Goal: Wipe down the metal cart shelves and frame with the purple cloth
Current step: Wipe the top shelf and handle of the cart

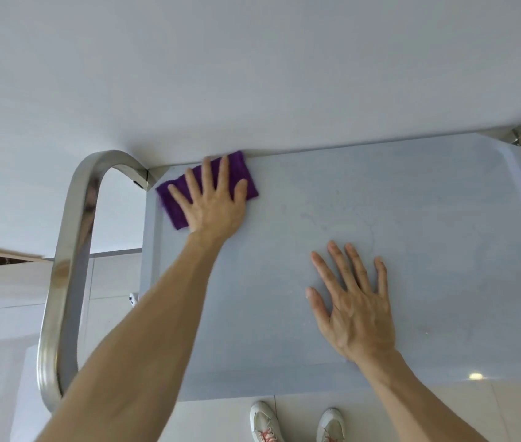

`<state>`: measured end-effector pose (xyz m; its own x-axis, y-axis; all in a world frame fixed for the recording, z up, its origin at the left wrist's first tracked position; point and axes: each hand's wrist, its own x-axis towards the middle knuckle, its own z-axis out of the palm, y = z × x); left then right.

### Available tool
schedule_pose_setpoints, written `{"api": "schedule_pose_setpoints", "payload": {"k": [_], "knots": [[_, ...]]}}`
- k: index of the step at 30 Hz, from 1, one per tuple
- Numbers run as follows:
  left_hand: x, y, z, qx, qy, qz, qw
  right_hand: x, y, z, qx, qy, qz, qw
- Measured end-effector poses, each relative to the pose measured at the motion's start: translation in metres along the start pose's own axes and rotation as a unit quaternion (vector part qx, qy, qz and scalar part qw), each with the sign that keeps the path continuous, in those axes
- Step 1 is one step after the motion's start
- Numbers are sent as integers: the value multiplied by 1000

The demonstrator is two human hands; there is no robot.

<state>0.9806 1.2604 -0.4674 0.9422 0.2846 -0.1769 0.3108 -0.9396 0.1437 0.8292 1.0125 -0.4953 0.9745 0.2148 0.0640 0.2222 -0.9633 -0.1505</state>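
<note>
Two hands [214, 199] [353, 301] flat on one shelf [428, 250]; one cloth [173, 199].

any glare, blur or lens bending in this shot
Head view: bright glare streaks on the chrome handle and a lamp reflection on the glossy floor; the handle bows from wide-angle distortion; slight motion blur on the purple cloth under the left hand.

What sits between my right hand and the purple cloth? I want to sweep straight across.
Nothing: the head view shows only bare shelf top between the right hand and the purple cloth.
</note>
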Motion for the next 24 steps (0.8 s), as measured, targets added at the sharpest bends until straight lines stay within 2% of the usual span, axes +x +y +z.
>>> {"api": "schedule_pose_setpoints", "payload": {"k": [4, 6, 8, 11, 13, 17, 19, 24], "knots": [[-47, 45, 15, 16, -8, 159, 987, 0, 1, -1, 4, -5, 4, 1000], [-79, 40, 21, 35, -14, 225, 974, 0, 1, -2, 2, -10, 1, 1000], [-98, 16, 23, 49, -9, 246, 968, 0, 1, -2, 1, -12, 1, 1000], [-92, -24, 15, 59, 1, 212, 976, 1, 1, -2, 1, -13, 5, 1000], [-70, -33, 9, 40, -8, 150, 988, 1, 1, -2, 2, -13, 5, 1000], [-21, 1, 4, -10, -11, 25, 1000, 1, 0, -3, 10, -11, 5, 1000], [-9, 37, 9, -18, -18, 21, 999, 1, 0, -3, 11, -15, 8, 1000], [-18, 123, 21, -10, -38, 91, 995, 1, 1, -4, 15, -37, 13, 999]]}}
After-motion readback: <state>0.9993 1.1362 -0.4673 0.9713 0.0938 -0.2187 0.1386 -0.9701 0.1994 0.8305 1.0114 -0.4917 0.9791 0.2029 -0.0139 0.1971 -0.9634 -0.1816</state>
